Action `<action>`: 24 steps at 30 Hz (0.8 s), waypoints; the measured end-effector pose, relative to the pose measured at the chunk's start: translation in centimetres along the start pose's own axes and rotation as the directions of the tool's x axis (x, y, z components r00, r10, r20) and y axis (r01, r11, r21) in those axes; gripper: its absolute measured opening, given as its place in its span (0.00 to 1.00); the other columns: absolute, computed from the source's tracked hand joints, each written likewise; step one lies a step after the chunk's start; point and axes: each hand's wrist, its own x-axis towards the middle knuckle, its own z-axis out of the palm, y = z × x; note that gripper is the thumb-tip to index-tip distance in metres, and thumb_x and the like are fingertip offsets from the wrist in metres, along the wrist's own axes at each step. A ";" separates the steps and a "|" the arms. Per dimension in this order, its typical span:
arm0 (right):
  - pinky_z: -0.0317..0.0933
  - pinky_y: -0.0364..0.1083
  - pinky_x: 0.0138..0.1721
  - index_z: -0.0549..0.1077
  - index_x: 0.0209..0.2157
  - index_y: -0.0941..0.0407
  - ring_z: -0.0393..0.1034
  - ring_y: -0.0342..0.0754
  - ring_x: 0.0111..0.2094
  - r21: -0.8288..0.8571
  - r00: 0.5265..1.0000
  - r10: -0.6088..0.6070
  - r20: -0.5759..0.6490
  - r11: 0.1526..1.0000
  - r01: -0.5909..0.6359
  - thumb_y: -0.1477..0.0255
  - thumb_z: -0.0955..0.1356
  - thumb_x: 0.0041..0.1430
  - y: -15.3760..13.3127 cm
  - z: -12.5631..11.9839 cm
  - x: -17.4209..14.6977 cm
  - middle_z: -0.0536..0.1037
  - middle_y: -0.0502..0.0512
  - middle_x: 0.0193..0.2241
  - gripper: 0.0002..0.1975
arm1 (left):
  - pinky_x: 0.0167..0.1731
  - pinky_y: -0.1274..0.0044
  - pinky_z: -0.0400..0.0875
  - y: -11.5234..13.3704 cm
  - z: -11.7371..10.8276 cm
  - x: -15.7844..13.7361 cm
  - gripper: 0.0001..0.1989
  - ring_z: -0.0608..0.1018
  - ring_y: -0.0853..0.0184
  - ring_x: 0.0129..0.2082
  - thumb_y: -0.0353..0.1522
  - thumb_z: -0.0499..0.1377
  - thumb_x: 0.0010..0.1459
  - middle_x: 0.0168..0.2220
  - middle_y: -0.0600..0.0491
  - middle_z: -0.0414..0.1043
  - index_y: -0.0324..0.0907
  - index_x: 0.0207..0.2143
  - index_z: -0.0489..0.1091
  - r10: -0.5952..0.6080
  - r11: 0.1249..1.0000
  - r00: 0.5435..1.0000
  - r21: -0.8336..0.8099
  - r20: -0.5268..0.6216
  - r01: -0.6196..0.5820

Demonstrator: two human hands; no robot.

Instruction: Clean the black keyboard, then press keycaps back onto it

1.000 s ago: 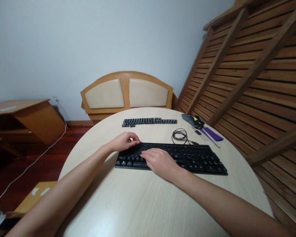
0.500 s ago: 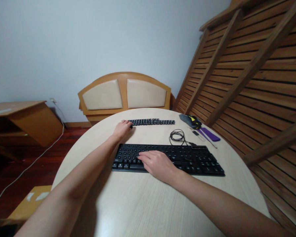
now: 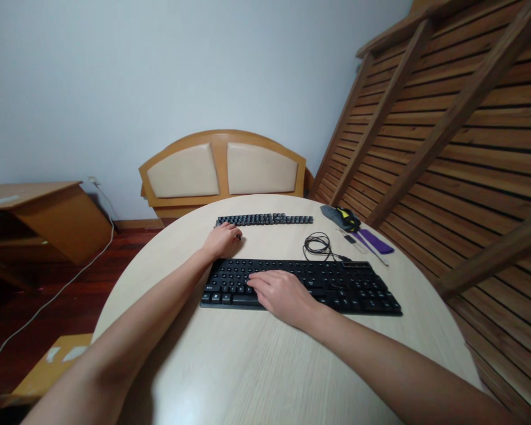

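Note:
A black keyboard (image 3: pixel 354 289) lies across the table, with bare key positions showing in its upper left part and keycaps on other parts. My right hand (image 3: pixel 285 297) rests on its left-middle area, fingers stretched out over the keys and thumb low. Beyond the keyboard's upper left corner, my left hand (image 3: pixel 222 240) is closed, and a small dark keycap (image 3: pixel 239 237) shows at its fingertips. Loose black keycaps (image 3: pixel 265 219) stand in rows at the far side of the table, just past the left hand.
A coiled black cable (image 3: pixel 317 245) lies behind the keyboard on the round table (image 3: pixel 230 366). To the right are a grey and yellow-black item (image 3: pixel 343 218), a purple strip (image 3: pixel 377 241) and a thin rod (image 3: pixel 374 248). Wooden slats (image 3: pixel 478 153) lean close on the right.
My left hand has drawn back from the keycap rows toward the keyboard, with a keycap at its fingertips. My right hand has stayed on the keyboard.

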 end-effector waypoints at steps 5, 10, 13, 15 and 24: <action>0.68 0.51 0.51 0.76 0.47 0.57 0.75 0.51 0.48 -0.002 1.000 0.008 0.001 1.000 -0.008 0.78 0.66 0.64 0.0 0.0 0.0 0.81 0.56 0.48 0.12 | 0.47 0.71 0.71 2.2 -2.1 -3.0 0.09 0.76 0.61 0.46 0.28 0.55 0.64 0.45 0.49 0.76 0.43 0.45 0.72 0.017 0.989 0.999 -0.147 -0.051 -0.024; 0.69 0.50 0.50 0.76 0.47 0.57 0.76 0.51 0.47 0.023 0.998 0.057 -0.017 0.998 -0.057 0.77 0.65 0.65 -0.1 -0.2 0.0 0.81 0.56 0.47 0.12 | 0.46 0.72 0.71 4.7 -4.7 -6.8 0.08 0.76 0.64 0.44 0.30 0.57 0.64 0.43 0.50 0.76 0.42 0.43 0.73 0.180 0.825 0.983 -0.549 0.028 -0.136; 0.68 0.50 0.51 0.76 0.47 0.57 0.75 0.51 0.48 0.046 0.996 0.086 -0.015 0.995 -0.085 0.77 0.65 0.66 -0.2 -0.3 -0.1 0.81 0.56 0.46 0.12 | 0.44 0.73 0.70 5.3 -5.7 -7.8 0.07 0.77 0.65 0.41 0.30 0.59 0.61 0.40 0.52 0.78 0.42 0.42 0.75 0.218 0.782 0.966 -0.617 0.142 -0.085; 0.68 0.50 0.52 0.76 0.47 0.57 0.75 0.50 0.48 0.050 0.996 0.087 -0.012 0.995 -0.086 0.77 0.65 0.66 -0.2 -0.4 -0.1 0.81 0.56 0.46 0.12 | 0.44 0.73 0.70 5.3 -6.0 -7.9 0.07 0.77 0.65 0.40 0.30 0.60 0.59 0.39 0.52 0.78 0.41 0.40 0.75 0.224 0.766 0.958 -0.640 0.177 -0.061; 0.69 0.51 0.51 0.77 0.47 0.57 0.75 0.51 0.48 0.067 0.996 0.086 -0.011 0.994 -0.085 0.77 0.65 0.66 -0.3 -0.7 0.0 0.81 0.58 0.45 0.11 | 0.47 0.74 0.68 4.4 -5.3 -7.9 0.06 0.76 0.64 0.41 0.31 0.63 0.57 0.38 0.51 0.77 0.41 0.37 0.77 0.241 0.770 0.949 -0.636 0.204 -0.059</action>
